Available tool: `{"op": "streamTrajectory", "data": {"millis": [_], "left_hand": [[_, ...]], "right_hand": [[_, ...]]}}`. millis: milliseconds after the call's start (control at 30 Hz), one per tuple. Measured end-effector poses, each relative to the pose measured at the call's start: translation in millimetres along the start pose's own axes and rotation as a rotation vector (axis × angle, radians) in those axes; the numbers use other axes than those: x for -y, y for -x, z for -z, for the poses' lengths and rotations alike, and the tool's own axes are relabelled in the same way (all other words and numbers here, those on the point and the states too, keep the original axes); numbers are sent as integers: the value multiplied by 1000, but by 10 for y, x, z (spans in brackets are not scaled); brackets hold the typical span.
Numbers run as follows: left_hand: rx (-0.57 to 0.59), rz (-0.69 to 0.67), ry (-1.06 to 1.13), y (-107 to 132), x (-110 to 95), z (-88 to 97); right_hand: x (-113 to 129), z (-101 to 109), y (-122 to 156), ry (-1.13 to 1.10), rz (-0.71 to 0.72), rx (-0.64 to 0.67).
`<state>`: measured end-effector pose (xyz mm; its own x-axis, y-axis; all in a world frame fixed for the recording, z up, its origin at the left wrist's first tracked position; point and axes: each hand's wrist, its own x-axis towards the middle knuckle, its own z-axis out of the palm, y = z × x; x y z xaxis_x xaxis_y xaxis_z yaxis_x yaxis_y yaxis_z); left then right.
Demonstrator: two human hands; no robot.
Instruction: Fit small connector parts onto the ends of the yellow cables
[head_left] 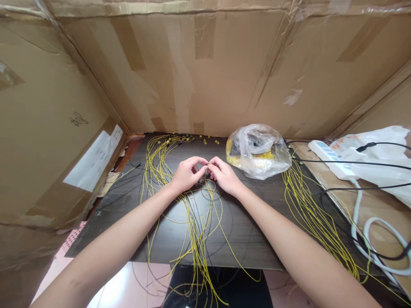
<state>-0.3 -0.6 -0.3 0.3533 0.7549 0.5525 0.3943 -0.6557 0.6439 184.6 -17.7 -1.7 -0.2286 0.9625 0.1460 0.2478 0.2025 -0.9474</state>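
My left hand (188, 173) and my right hand (224, 174) meet over the middle of a dark tabletop (257, 239). Both pinch the same small yellow piece (207, 165) at the end of a thin yellow wire (210, 194), fingertips nearly touching. A loose bundle of yellow wires (195, 231) runs under my hands and hangs over the near table edge. More yellow wires (157, 158) loop at the far left. Tiny yellow connector bits (208, 137) lie along the back edge.
A clear plastic bag (258, 149) with yellow and dark parts sits right of my hands. Another sheaf of yellow wires (314, 214) trails at the right. A white power strip (330, 156), black cables and a white bag (375, 158) lie far right. Cardboard walls (205, 68) enclose the table.
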Motion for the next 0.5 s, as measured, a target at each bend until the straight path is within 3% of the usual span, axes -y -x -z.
{"op": "streamTrajectory", "data": {"millis": [267,500], "left_hand": [[-5,-65,-50,4,-18,8],[16,17,-1,1,-36,5]], "right_hand": [[14,9,-11,54,37,31],[20,5,-3,58,33,23]]}}
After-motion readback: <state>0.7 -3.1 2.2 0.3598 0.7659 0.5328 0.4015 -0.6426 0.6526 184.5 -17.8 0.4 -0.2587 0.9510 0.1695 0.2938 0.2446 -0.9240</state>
